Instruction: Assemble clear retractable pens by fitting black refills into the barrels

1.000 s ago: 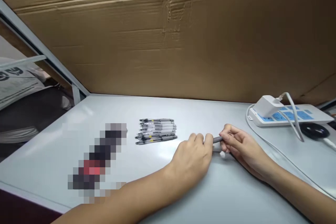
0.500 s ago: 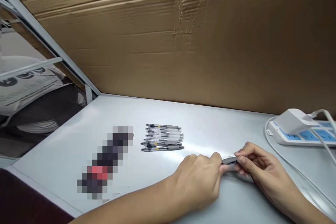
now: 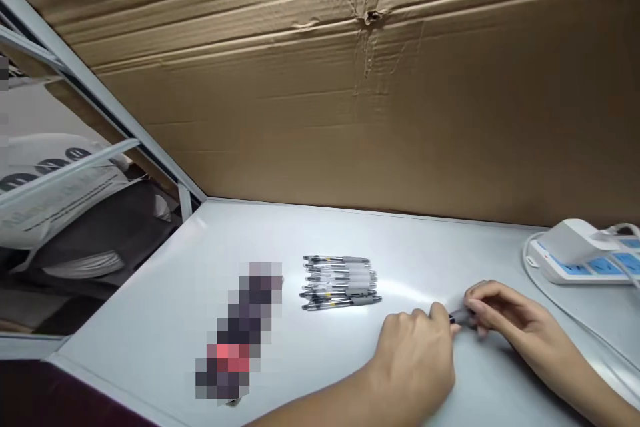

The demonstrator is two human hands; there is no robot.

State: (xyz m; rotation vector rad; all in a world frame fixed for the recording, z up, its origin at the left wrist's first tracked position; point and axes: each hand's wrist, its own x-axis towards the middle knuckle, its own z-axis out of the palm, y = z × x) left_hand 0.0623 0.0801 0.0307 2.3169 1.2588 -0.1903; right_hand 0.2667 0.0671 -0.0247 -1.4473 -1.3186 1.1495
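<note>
Dark grey pen (image 3: 461, 317) pinched between both hands, mostly hidden by fingers, over pale grey bench (image 3: 320, 373). Left hand (image 3: 415, 347) closed, fingertips on pen's left end; right hand (image 3: 510, 313) closed, thumb and fingers on its right end. Hands touching each other's fingertips nearly. Stack of clear retractable pens (image 3: 341, 283) lying side by side, near left hand. Pixelated object with red band (image 3: 237, 333) further left. White power strip (image 3: 575, 270) with blue panels, white charger (image 3: 570, 241) plugged in, beyond right hand. Corrugated cardboard sheet (image 3: 350, 113) behind bench.
</note>
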